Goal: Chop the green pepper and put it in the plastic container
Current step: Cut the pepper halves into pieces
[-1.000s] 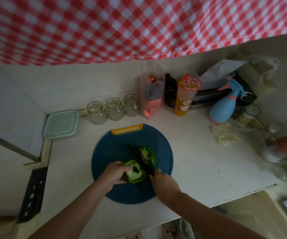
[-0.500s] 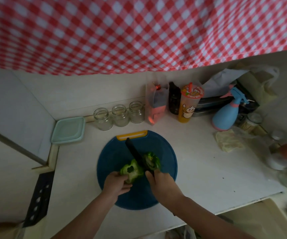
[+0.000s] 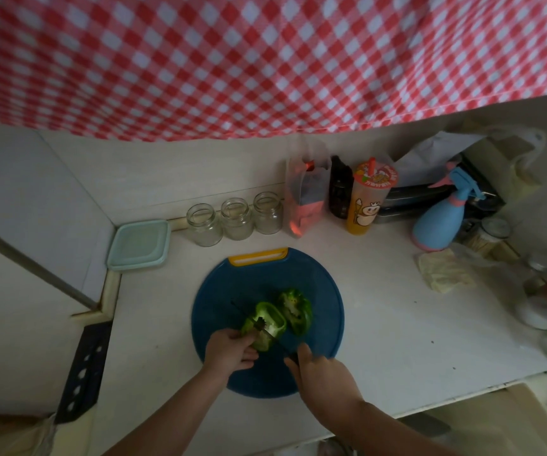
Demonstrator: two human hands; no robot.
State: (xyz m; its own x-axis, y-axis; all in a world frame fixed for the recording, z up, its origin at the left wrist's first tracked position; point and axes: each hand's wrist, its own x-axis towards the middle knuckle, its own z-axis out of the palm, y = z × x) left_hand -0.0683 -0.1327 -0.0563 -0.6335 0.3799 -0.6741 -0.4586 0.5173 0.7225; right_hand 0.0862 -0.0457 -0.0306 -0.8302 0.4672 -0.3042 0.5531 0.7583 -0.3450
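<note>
Knife [image 3: 281,347] now lies slantwise across the left pepper half [image 3: 264,324], having shifted left out of the gap between the halves. Right hand [image 3: 318,366] is wrapped round the handle. Left hand [image 3: 231,352] curls its fingers against that half's near end. Right pepper half [image 3: 293,311] lies just beside it, hollow side up, glossy and ribbed. Both rest on the round blue cutting board [image 3: 324,324]. The plastic container [image 3: 139,245], mint and rounded-square, sits well apart at the counter's left.

Left hand [image 3: 231,352] holds a pepper half [image 3: 267,319] on the board [image 3: 324,324]; right hand [image 3: 321,373] holds knife [image 3: 241,310] across it.
</note>
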